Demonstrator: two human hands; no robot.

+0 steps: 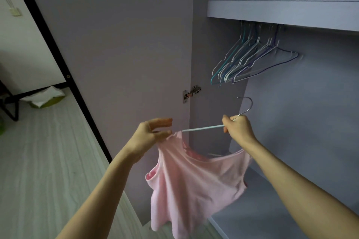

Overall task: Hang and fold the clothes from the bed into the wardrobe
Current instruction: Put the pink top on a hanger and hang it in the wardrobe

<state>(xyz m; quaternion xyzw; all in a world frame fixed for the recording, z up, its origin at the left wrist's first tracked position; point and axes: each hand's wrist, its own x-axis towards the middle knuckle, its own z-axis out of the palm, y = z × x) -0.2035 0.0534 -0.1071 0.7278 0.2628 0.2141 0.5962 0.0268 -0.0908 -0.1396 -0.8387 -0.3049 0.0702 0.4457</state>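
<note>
Standing open at the right, the lilac wardrobe [291, 122] shows a shelf [281, 8] up top with a cluster of empty wire hangers [250, 60] under it. The right hand [238, 128] grips a pale blue hanger [204, 128] at its neck. The left hand [151, 132] pinches the pink top [190, 184] at its shoulder, other fingers spread. Pale wood-grain floor [48, 161] stretches left, with a green bag [46, 98] far off.

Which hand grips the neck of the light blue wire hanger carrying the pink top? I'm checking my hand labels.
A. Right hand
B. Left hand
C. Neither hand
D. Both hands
A: the right hand grips the light blue wire hanger below its hook, while the left hand pinches the pink top.
</note>
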